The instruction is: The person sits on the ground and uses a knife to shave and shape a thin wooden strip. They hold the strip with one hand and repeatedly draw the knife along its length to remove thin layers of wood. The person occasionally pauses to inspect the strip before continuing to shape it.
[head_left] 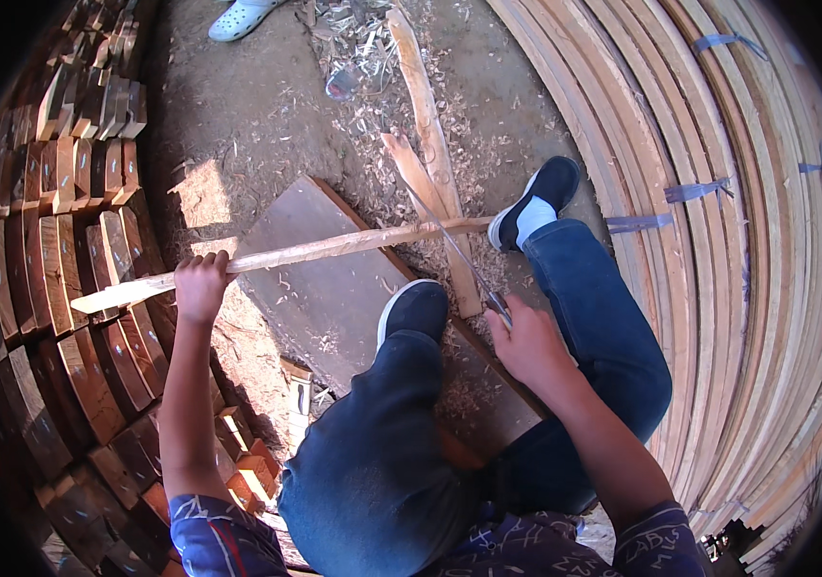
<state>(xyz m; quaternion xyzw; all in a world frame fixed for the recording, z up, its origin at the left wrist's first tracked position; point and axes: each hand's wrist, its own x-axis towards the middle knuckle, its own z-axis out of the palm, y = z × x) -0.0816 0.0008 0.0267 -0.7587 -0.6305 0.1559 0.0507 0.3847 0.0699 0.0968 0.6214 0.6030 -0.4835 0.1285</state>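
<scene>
long, slightly bowed pale wooden pole point(320, 251), held slantwise, broader toward the left end, thin metal blade point(470, 261) crossing diagonally near the right end

This looks like a timber yard or woodworking workshop: stacked timber point(89, 375) fills the left, long boards point(719, 288) with blue ties point(697, 190) line the right, and wood shavings point(373, 43) litter the ground point(267, 115).

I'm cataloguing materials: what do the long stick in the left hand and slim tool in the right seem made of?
Long stick: bare wood, judging by its pale, unevenly shaved surface. Slim tool: probably smooth metal, given its grey sheen; the right hand mostly covers its held end, leaving that unclear.
</scene>
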